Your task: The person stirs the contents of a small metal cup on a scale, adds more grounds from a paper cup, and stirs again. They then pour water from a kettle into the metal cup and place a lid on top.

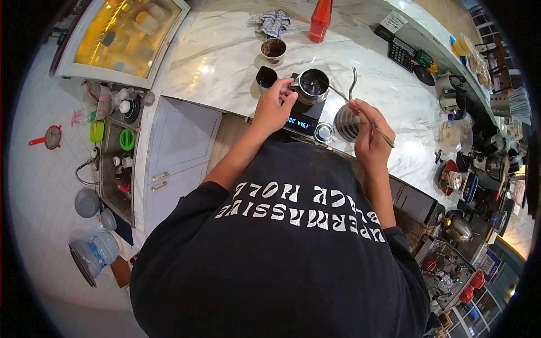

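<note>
Steel spoon (385,137) held at the rim of the pot (311,100)

By the right hand (372,132) the spoon is grasped between thumb and fingers; one end juts past the palm, and the other is held over the pot's rim. Whether the tip is dipped in the dark liquid (315,82) cannot be told. The pot's handle is pinched by the left hand (274,110), and the pot is seated on the black scale (311,111), on which bright figures are lit.

Beside the right hand, and partly covered by it, a kettle (345,121) is stood; whether it is touched cannot be made out. Between kettle and scale, a small round metal piece (323,133) is set.

Just left of the pot, a dark cup (258,81) is placed, with a paper cup (275,60) beyond it, stained dark inside. Farther back on the marble counter (214,62), a checked cloth (276,23) and a red bottle (320,22) are seen; well to the right, a calculator (402,54) is laid.
</note>
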Motion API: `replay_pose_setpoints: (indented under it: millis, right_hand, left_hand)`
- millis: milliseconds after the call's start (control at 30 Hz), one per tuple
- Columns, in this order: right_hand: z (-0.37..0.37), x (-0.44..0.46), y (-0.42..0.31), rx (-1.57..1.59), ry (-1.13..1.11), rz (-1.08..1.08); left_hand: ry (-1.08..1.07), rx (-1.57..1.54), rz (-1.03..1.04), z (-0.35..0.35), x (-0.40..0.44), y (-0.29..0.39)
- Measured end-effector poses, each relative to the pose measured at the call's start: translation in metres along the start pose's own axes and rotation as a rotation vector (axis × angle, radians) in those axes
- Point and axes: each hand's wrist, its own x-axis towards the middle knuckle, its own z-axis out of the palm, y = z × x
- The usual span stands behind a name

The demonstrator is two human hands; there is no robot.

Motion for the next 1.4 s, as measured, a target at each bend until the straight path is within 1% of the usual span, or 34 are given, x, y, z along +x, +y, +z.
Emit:
replay_pose_setpoints:
  millis: [67,167,267,367,500,567,667,767,867,967,1167,1267,1400]
  right_hand:
    - [0.000,0.001,-0.007,-0.018,-0.047,-0.005]
    - [0.010,0.007,-0.005,-0.019,-0.036,-0.091]
    - [0.008,0.007,0.004,0.032,-0.010,-0.012]
    - [0.002,0.005,0.005,0.010,0.025,-0.012]
    - [0.005,0.004,0.001,-0.003,-0.053,-0.054]
    - [0.003,0.011,-0.003,-0.028,-0.115,-0.054]
    - [0.002,0.010,0.005,0.041,-0.064,0.037]
    - [0.002,0.005,0.008,0.052,0.030,0.032]
    - [0.004,0.007,0.003,0.033,-0.006,-0.031]
    - [0.010,0.012,0.005,0.048,-0.015,-0.036]
    - [0.001,0.007,0.009,0.033,0.049,0.049]
    - [0.007,0.011,0.004,0.041,0.004,-0.048]
    - [0.008,0.014,0.008,0.073,0.013,0.022]
  left_hand:
    - [0.018,-0.017,-0.023,0.003,0.009,-0.006]
    - [0.017,-0.085,-0.061,0.005,0.018,-0.020]
    - [0.002,-0.134,-0.075,0.007,0.023,-0.031]
    - [-0.032,-0.132,-0.083,0.008,0.026,-0.037]
    - [-0.039,-0.146,-0.075,0.009,0.024,-0.036]
    - [0.010,-0.189,-0.080,0.013,0.024,-0.037]
    - [0.039,-0.196,-0.080,0.015,0.024,-0.037]
    - [0.048,-0.210,-0.081,0.015,0.024,-0.036]
    - [0.058,-0.233,-0.082,0.016,0.022,-0.037]
    - [0.053,-0.226,-0.106,0.015,0.021,-0.029]
    - [0.055,-0.234,-0.098,0.016,0.023,-0.036]
    - [0.054,-0.221,-0.111,0.017,0.021,-0.036]
    - [0.055,-0.248,-0.111,0.017,0.021,-0.031]
